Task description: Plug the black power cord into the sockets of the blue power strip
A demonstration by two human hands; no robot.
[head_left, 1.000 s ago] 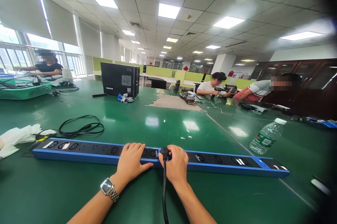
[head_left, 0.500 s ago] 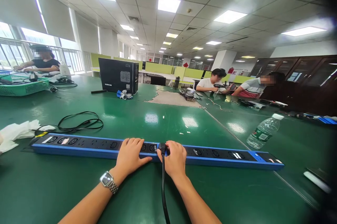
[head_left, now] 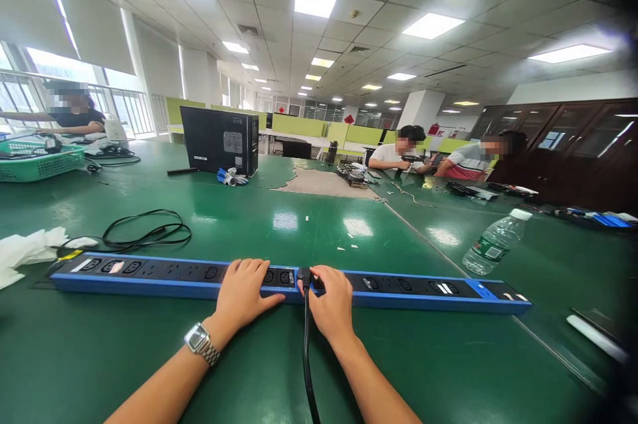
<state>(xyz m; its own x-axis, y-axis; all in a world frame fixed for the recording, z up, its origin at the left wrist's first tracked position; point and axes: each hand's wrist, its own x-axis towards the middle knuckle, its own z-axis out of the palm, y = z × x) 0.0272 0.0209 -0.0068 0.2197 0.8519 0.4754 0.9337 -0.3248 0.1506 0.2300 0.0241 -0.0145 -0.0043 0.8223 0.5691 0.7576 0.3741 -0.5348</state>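
A long blue power strip (head_left: pixel 149 278) with a black socket face lies across the green table (head_left: pixel 309 224) in front of me. My left hand (head_left: pixel 243 292) rests flat on the strip, fingers together over the sockets, a metal watch (head_left: pixel 199 341) on its wrist. My right hand (head_left: pixel 329 301) is closed on a black plug (head_left: pixel 304 276) that sits in a socket near the strip's middle. The plug's black cable (head_left: pixel 308 357) runs back toward me between my forearms.
A coiled black cable (head_left: pixel 144 231) and white crumpled tissue (head_left: pixel 27 248) lie at the left. A plastic water bottle (head_left: pixel 491 242) lies at the right. A black computer case (head_left: pixel 219 141) and a green basket (head_left: pixel 37 161) stand farther back. Three people sit at the table's far sides.
The view has shifted slightly down and left. Both hands stay on the strip, with the right hand still at the plug.
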